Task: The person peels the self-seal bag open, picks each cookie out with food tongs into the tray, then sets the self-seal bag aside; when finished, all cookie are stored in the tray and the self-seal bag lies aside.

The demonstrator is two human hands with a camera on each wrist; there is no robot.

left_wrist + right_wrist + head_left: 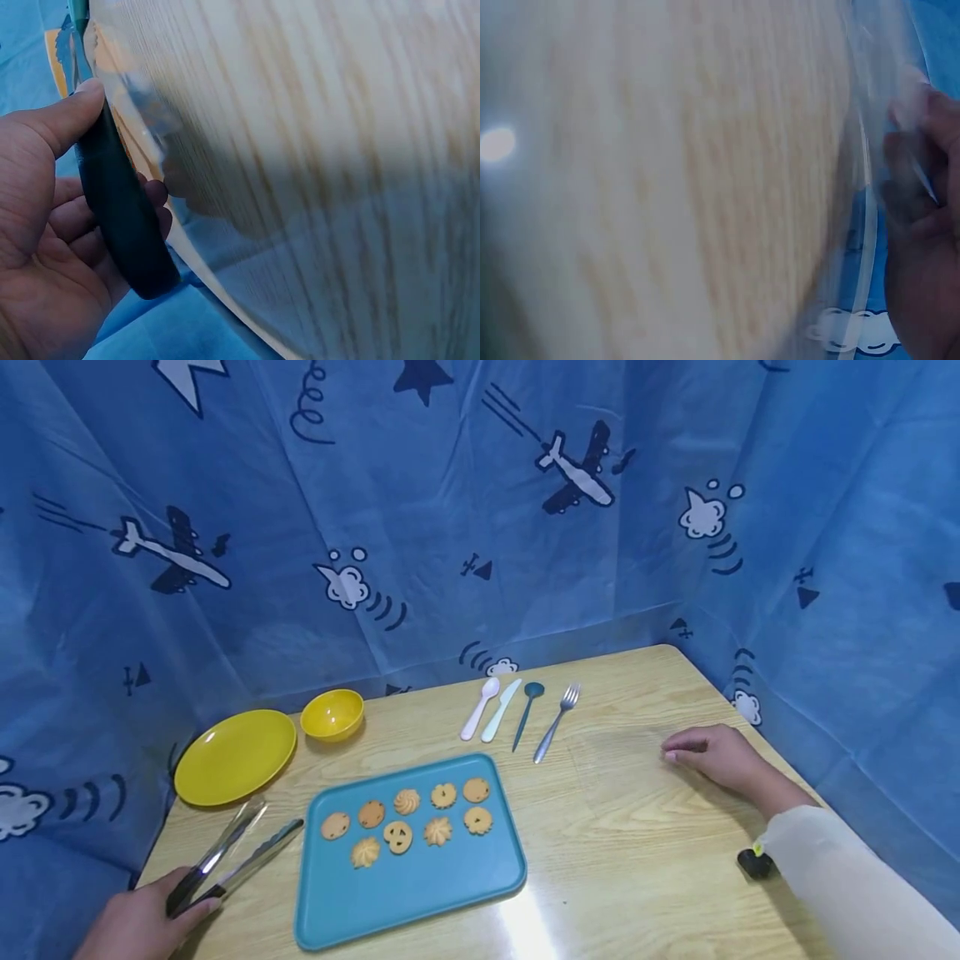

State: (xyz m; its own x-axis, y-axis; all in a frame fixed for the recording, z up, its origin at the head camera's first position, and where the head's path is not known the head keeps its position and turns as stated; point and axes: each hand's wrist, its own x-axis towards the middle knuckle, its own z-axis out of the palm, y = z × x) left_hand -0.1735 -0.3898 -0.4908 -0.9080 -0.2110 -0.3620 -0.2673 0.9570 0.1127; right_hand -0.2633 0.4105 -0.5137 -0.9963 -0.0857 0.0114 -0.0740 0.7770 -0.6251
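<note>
My left hand [146, 914] grips a pair of metal tongs [225, 852] by the black handle, with the arms spread apart. In the left wrist view the thumb and fingers curl around that black handle [124, 202]. At the right, my right hand [712, 760] pinches the edge of a clear plastic bag or sheet [866, 97], faintly seen on the table in the head view. Its exact shape cannot be told. A blue tray [420, 902] between the hands bears two rows of cookies [397, 836], some round, some flower-shaped, one pretzel-like.
Behind the left hand are a yellow plate [236, 758] and a yellow bowl [332, 716]. Toward the back lie a pink spoon [480, 708], a pale knife [501, 710], a dark green spoon [527, 714] and a metal fork [557, 722]. A blue curtain [450, 510] borders the wooden table [637, 877].
</note>
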